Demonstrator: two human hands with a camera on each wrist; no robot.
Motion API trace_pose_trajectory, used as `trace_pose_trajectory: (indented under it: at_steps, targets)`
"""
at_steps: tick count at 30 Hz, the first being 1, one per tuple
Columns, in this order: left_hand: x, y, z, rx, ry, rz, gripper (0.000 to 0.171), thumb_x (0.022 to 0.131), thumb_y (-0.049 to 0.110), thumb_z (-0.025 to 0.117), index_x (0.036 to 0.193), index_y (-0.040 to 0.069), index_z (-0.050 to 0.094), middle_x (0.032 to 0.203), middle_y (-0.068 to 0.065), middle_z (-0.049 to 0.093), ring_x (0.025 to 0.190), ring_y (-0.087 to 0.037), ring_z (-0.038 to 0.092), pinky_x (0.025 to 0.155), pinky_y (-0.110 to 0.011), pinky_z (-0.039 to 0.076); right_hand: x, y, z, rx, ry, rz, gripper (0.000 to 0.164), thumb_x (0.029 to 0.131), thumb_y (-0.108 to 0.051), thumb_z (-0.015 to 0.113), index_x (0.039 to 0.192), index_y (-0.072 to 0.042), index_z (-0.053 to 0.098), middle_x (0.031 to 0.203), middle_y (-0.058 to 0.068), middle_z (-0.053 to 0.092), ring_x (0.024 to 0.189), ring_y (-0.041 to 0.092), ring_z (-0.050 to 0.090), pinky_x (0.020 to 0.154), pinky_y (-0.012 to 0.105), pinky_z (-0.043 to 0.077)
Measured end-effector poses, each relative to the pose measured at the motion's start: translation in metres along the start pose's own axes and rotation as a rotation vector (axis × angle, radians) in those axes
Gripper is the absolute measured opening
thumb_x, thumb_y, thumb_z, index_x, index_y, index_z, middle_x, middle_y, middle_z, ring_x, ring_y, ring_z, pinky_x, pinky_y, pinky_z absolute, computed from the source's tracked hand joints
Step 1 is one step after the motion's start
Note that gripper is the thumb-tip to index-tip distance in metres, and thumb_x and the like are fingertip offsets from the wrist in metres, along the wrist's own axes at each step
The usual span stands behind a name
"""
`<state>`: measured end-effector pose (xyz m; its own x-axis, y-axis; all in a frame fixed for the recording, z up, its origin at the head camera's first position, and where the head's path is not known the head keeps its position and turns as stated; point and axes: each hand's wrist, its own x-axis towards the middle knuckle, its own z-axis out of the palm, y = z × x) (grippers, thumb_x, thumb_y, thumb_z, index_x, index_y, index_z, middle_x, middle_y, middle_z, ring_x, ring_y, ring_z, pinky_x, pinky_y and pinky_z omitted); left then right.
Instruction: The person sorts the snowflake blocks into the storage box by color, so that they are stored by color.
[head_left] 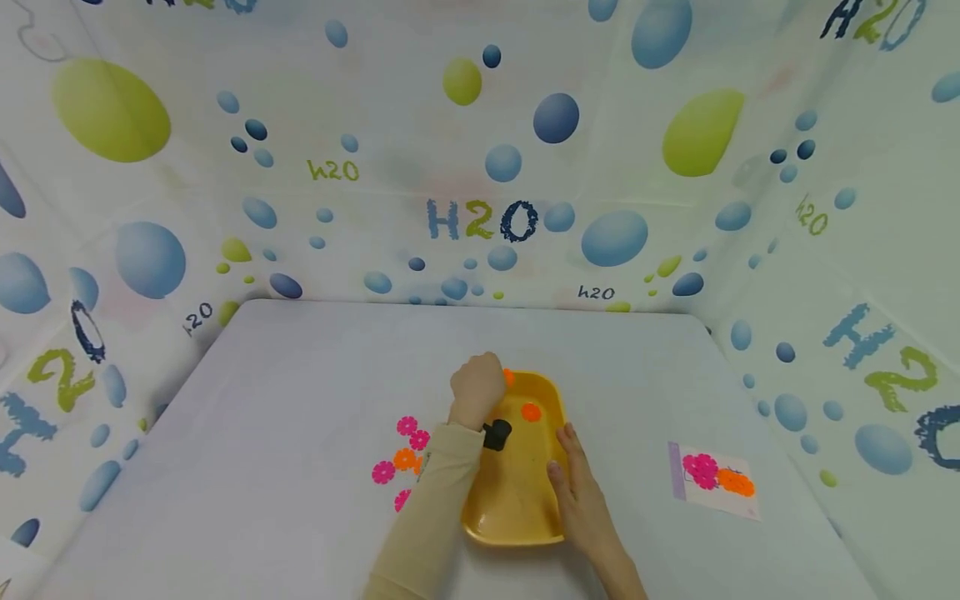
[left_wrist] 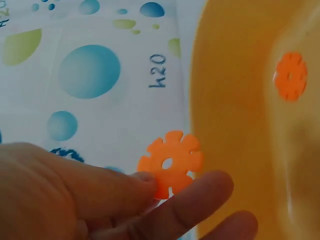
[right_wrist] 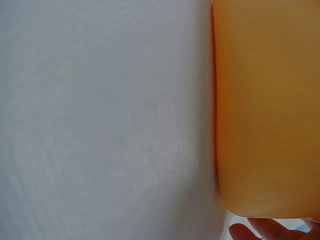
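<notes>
My left hand [head_left: 478, 390] is over the far left end of a yellow plastic tray [head_left: 517, 500]. Between thumb and fingers it pinches an orange notched disc [left_wrist: 172, 162] with a small hole in its middle, near the tray's wall. A second orange disc [head_left: 531, 412] lies inside the tray toward the far end. On the tray's right side, my right hand [head_left: 588, 504] holds the rim, thumb over the inside and fingers along the outside. Its fingertips [right_wrist: 270, 227] show at the tray's corner in the right wrist view.
Several pink discs [head_left: 383, 472] and an orange disc [head_left: 404, 459] lie left of the tray, partly behind my left sleeve [head_left: 427, 517]. A card [head_left: 720, 504] with pink and orange pieces on it lies at the right. Patterned sheets [head_left: 480, 150] surround the white table [head_left: 262, 467].
</notes>
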<state>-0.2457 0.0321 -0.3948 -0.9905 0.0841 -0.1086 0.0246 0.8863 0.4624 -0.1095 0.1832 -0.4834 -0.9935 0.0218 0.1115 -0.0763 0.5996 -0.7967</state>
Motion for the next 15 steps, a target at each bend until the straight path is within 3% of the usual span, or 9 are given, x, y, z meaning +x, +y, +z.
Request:
trace_pose_trajectory:
  at_steps: [4, 15]
  targets:
    - [0.004, 0.005, 0.011, -0.013, -0.053, -0.042, 0.018, 0.093, 0.010, 0.053, 0.077, 0.005, 0.060, 0.072, -0.008, 0.056, 0.063, -0.022, 0.053, 0.064, -0.039, 0.052, 0.000, -0.002, -0.001, 0.009, 0.004, 0.000, 0.052, 0.105, -0.025, 0.040, 0.151, -0.004, 0.028, 0.161, 0.015, 0.019, 0.145, 0.041, 0.025, 0.112, 0.061, 0.025]
    - [0.016, 0.004, 0.043, 0.013, -0.091, -0.163, 0.012, 0.083, 0.007, 0.060, 0.071, 0.006, 0.061, 0.077, -0.010, 0.060, 0.061, -0.019, 0.050, 0.056, -0.035, 0.045, 0.000, 0.002, 0.000, 0.019, -0.001, 0.001, 0.052, 0.105, -0.025, 0.040, 0.151, -0.004, 0.027, 0.162, 0.013, 0.018, 0.145, 0.040, 0.025, 0.112, 0.062, 0.027]
